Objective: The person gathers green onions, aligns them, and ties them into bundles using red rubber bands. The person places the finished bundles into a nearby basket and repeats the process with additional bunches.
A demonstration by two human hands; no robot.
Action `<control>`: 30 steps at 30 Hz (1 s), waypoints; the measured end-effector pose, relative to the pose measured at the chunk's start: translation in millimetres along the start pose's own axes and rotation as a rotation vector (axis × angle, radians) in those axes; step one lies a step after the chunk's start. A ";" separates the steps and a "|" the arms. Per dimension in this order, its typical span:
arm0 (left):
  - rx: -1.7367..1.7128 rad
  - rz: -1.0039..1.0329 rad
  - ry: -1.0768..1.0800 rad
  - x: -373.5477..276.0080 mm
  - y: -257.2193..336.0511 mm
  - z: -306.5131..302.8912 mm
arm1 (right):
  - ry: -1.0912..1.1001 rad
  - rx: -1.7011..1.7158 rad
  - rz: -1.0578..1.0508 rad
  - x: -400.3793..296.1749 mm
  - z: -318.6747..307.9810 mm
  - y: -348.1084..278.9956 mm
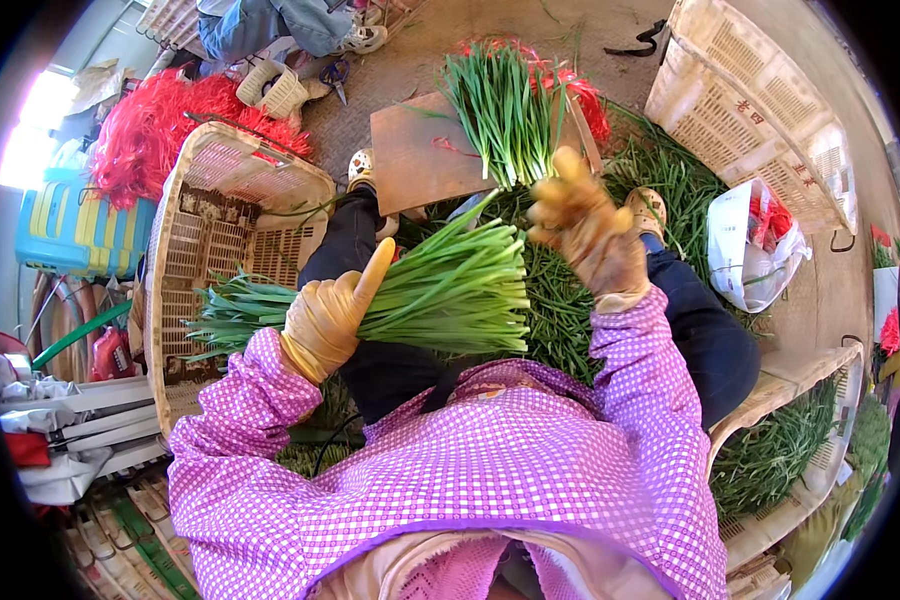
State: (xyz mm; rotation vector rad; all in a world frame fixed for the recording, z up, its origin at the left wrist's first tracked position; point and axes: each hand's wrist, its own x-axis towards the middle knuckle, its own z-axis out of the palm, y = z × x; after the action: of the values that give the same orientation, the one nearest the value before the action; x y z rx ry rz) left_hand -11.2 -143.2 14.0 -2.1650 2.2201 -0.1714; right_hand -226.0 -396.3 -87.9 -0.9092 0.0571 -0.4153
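My left hand (326, 319), in a yellowish rubber glove, grips a thick bunch of garlic chives (450, 292). The cut pale ends point right and the leaf tips reach left over a plastic crate. My right hand (589, 229), in a stained glove and blurred, hangs to the right of the bunch with its fingers apart and nothing visible in them. Just beyond its fingertips, another pile of chives (506, 112) lies on a brown board (420, 154), stem ends towards me. Whether the fingertips touch that pile I cannot tell.
Left stands a plastic crate (217, 225), beside red plastic ties (187, 120) and scissors (335, 75). Loose leaves (562, 307) litter the floor between my legs. Right are an upturned crate (750, 112), a white plastic bag (750, 255) and a crate of greens (780, 442). Another person's legs (270, 26) show at the top.
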 end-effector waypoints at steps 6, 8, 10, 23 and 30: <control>0.186 -0.012 0.072 6.6 4.0 2.8 | 0.079 -1.183 0.760 -36.1 -61.6 84.9; 0.274 -0.006 0.139 -3.8 4.8 5.3 | 0.412 0.002 0.535 -30.1 -33.1 49.8; 0.372 -0.002 0.132 1.1 12.4 11.6 | 0.281 -0.276 0.245 -8.6 16.3 15.4; 0.265 -0.325 0.078 -34.3 11.6 24.8 | 0.057 -0.154 0.293 -50.8 32.2 -44.8; 0.321 -0.318 -0.009 -28.7 27.8 32.1 | 0.448 -0.411 0.040 16.3 64.0 30.7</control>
State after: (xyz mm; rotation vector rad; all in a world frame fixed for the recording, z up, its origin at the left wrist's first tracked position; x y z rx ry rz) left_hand -34.8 -115.6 -22.2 -2.3034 1.6853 -0.4871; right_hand -186.8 -337.5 -70.1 -1.2011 0.5879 -0.5764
